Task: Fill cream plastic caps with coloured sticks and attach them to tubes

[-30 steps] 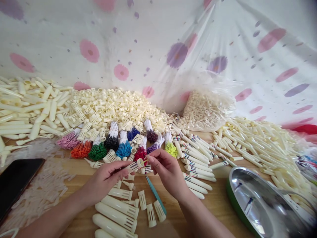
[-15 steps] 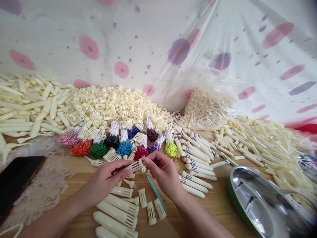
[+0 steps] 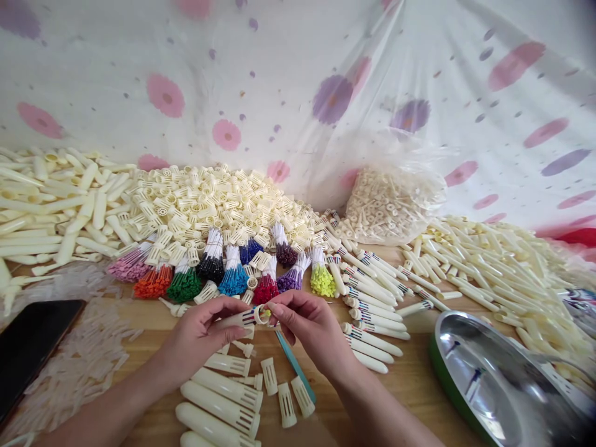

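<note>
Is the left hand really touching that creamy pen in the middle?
Touching. The head view shows the left hand gripping the cream pen, with the thumb along its near side and fingers behind.

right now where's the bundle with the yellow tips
In the head view, the yellow-tipped bundle lies just right of centre, beside the purple-tipped bundle and beyond the right hand.
</note>
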Demonstrator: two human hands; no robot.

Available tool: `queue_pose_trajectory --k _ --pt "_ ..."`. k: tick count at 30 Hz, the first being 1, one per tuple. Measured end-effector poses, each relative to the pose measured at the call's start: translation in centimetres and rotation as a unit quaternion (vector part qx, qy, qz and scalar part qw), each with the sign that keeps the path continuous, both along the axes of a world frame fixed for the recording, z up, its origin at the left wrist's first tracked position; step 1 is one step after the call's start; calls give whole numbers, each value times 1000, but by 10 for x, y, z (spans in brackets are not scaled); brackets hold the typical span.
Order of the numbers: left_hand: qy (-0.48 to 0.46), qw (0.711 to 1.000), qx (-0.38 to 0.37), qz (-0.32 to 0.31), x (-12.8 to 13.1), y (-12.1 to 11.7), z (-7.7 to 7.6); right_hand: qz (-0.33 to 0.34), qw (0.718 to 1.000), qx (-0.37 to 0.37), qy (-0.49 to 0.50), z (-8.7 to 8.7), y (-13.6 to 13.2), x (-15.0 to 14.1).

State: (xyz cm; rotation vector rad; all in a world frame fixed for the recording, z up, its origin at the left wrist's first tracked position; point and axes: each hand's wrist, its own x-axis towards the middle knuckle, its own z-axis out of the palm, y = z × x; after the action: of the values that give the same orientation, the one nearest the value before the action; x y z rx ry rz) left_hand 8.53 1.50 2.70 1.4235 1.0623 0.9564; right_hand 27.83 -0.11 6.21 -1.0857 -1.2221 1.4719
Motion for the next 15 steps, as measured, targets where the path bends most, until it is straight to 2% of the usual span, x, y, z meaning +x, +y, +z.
queue_pose_trajectory --k 3,6,10,15 --pt "-8 1000 14 -4 -1 0 1 4 999 37 -8 1 -3 -1" --pt "-37 999 38 -12 -1 0 2 -5 990 121 -77 4 -7 0" --pt "-72 992 100 -19 -3 1 2 10 942 262 -211 11 -14 3" --pt "-81 984 155 -46 -7 1 2 42 898 350 -263 15 -17 5"
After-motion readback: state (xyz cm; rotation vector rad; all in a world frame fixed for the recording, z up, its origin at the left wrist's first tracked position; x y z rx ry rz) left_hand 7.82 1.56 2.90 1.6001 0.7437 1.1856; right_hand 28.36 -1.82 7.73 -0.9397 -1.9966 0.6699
